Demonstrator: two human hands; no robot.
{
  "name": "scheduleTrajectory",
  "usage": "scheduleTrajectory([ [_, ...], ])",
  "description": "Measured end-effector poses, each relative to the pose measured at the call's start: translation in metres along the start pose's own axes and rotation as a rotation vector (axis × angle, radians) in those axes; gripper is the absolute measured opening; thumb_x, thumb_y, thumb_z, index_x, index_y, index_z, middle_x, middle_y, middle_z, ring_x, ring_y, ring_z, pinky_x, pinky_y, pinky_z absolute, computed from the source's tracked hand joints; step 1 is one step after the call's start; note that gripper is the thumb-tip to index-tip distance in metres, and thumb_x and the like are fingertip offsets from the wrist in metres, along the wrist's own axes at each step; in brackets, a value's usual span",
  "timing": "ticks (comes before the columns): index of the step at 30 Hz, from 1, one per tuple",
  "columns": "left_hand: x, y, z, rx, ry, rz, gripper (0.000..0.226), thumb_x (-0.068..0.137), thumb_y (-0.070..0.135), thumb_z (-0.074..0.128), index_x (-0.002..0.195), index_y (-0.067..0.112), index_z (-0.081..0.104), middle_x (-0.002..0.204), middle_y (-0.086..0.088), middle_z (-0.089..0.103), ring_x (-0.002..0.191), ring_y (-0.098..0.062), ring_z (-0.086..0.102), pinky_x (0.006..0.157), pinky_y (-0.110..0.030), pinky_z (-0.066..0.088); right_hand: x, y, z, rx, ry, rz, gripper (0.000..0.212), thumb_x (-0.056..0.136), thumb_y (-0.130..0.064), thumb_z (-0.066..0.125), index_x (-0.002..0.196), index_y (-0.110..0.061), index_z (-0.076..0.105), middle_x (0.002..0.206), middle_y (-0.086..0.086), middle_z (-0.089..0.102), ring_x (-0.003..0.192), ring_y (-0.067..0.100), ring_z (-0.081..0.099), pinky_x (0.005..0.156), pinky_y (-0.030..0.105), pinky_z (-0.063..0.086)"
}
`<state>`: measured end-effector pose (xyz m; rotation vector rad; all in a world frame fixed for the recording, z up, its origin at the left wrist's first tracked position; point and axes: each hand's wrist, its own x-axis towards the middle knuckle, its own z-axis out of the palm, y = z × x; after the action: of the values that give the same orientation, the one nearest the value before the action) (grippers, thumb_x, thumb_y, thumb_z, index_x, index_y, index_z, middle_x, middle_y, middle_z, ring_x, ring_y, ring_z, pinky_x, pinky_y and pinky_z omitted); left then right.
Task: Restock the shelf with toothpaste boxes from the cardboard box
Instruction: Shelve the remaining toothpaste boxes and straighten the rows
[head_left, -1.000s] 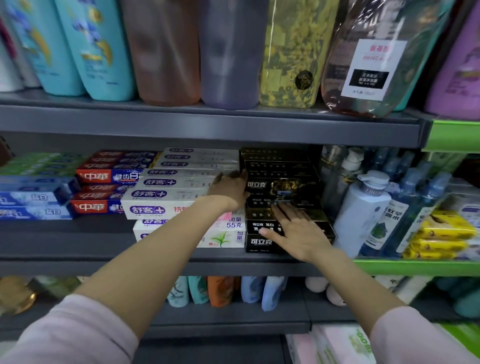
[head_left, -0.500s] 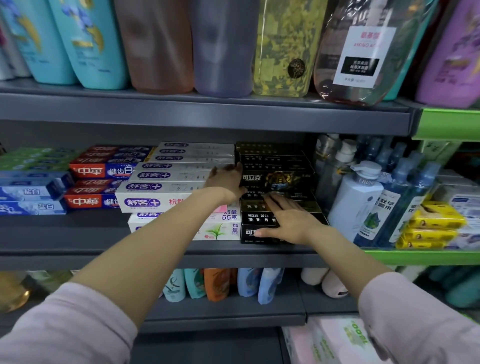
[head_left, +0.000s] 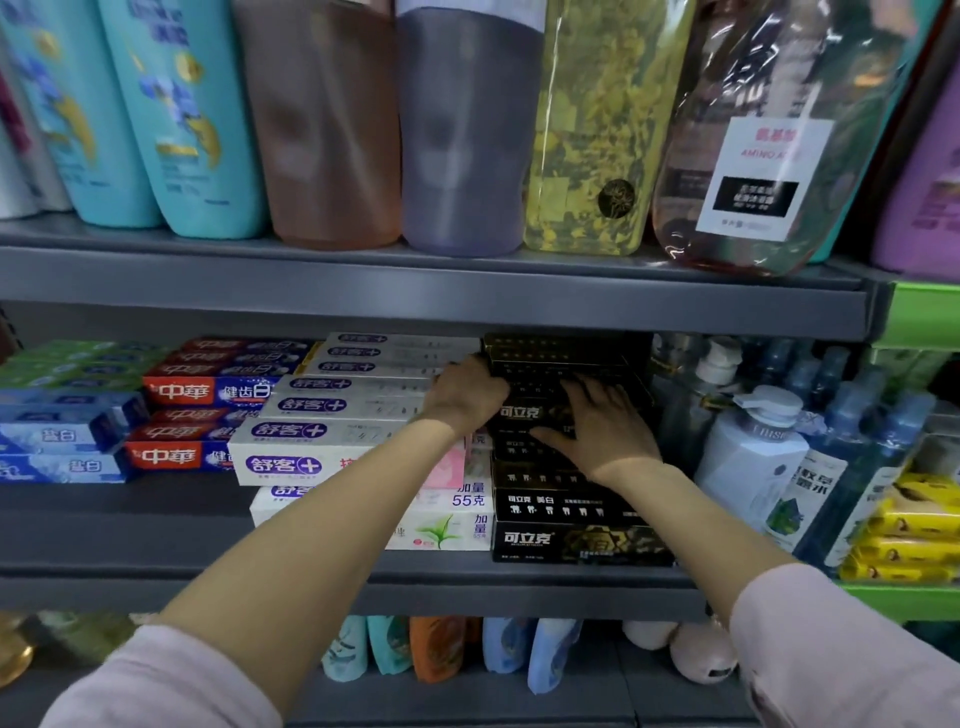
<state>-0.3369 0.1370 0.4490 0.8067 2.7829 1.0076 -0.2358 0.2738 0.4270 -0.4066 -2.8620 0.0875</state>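
Plainly, my left hand (head_left: 465, 397) gripped the end of the top black toothpaste box (head_left: 566, 410) while my right hand (head_left: 597, 423) pressed flat, fingers spread, on it atop the black stack (head_left: 576, 519) on the shelf (head_left: 467, 582). Pushing unevenly could have skewed that stack or nudged the white pump bottle (head_left: 753, 457). Boxes read 可立克; neighbouring boxes (head_left: 291, 447) 舒客.

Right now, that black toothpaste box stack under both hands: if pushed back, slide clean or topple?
Probably slides: the black toothpaste boxes look flat-sided, rigid and stacked flush. Upper boxes may shift separately, since the left hand and right hand steady only the top. Likely light; the white pump bottle alongside could tip if bumped.
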Motion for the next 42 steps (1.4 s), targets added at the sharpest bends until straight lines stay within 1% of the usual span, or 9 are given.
scheduleTrajectory([
  [3,0.017,0.003,-0.006,-0.132,0.003,-0.018,0.014,0.096,0.020,0.044,0.088,0.014,0.053,0.099,-0.005,0.061,0.087,-0.021,0.056,0.076,-0.029,0.043,0.020,0.004,-0.004,0.037,-0.091,-0.062,0.102,0.080,-0.066,0.055,0.152,-0.019,0.000,0.160,0.002,-0.005,0.148,0.020,-0.002,0.120,0.036,0.003],
  [6,0.036,0.000,-0.005,-0.188,-0.109,-0.020,0.026,0.093,0.035,0.051,0.110,0.017,0.056,0.109,-0.003,0.063,0.101,-0.020,0.058,0.093,-0.033,0.046,0.039,0.008,-0.002,0.044,-0.161,-0.105,0.115,0.074,-0.066,0.062,0.151,-0.018,-0.008,0.160,0.003,-0.011,0.147,0.020,-0.009,0.119,0.035,-0.001],
  [11,0.068,-0.010,0.007,-0.141,-0.166,-0.038,0.038,0.082,0.031,0.056,0.119,0.020,0.056,0.117,-0.009,0.064,0.107,-0.027,0.059,0.099,-0.043,0.045,0.048,0.010,0.011,0.001,-0.079,-0.119,0.104,0.077,-0.061,0.062,0.152,-0.019,0.003,0.160,0.000,0.004,0.146,0.021,0.009,0.119,0.034,0.009],
  [19,0.067,-0.008,0.003,-0.165,-0.197,-0.034,0.050,0.080,0.031,0.055,0.129,0.023,0.051,0.125,-0.008,0.060,0.111,-0.026,0.057,0.100,-0.042,0.044,0.049,0.009,0.008,-0.003,-0.119,-0.092,0.102,0.078,-0.060,0.062,0.152,-0.020,0.005,0.160,-0.001,0.003,0.147,0.021,0.008,0.120,0.036,0.012],
  [27,0.068,-0.007,0.003,-0.143,-0.216,-0.023,0.045,0.088,0.026,0.053,0.132,0.022,0.048,0.124,-0.008,0.060,0.111,-0.026,0.057,0.101,-0.042,0.044,0.048,0.007,0.006,-0.010,-0.132,-0.076,0.102,0.078,-0.059,0.063,0.152,-0.021,0.005,0.160,-0.002,0.003,0.147,0.021,0.010,0.120,0.036,0.013],
  [32,0.051,-0.002,0.004,-0.126,-0.119,0.052,0.042,0.091,0.026,0.051,0.133,0.018,0.050,0.129,-0.010,0.059,0.114,-0.027,0.056,0.101,-0.036,0.044,0.047,0.006,0.006,-0.021,-0.137,-0.057,0.103,0.078,-0.060,0.062,0.152,-0.021,0.004,0.160,-0.001,0.003,0.147,0.021,0.009,0.120,0.037,0.012],
  [35,0.031,0.001,-0.003,-0.003,-0.035,0.139,0.038,0.099,0.026,0.044,0.133,0.011,0.047,0.128,-0.013,0.057,0.115,-0.029,0.055,0.090,-0.026,0.042,0.042,0.003,0.004,-0.026,-0.121,-0.031,0.100,0.079,-0.059,0.061,0.152,-0.021,0.005,0.160,-0.002,0.004,0.147,0.021,0.010,0.118,0.037,0.011],
  [37,0.020,-0.003,-0.011,0.064,0.006,0.158,0.037,0.100,0.026,0.042,0.134,0.012,0.048,0.128,-0.013,0.057,0.114,-0.029,0.055,0.087,-0.027,0.042,0.036,-0.003,0.004,-0.031,-0.086,-0.020,0.095,0.082,-0.055,0.061,0.152,-0.021,0.007,0.160,-0.001,0.005,0.146,0.022,0.011,0.118,0.037,0.009],
  [42,-0.007,-0.020,-0.034,0.110,0.109,0.035,0.033,0.097,0.020,0.045,0.129,0.015,0.054,0.127,-0.010,0.060,0.112,-0.029,0.058,0.098,-0.035,0.045,0.014,-0.036,0.000,0.047,0.013,-0.098,0.073,0.092,-0.037,0.056,0.151,-0.023,0.016,0.159,-0.004,0.009,0.146,0.022,0.013,0.118,0.033,0.011],
])
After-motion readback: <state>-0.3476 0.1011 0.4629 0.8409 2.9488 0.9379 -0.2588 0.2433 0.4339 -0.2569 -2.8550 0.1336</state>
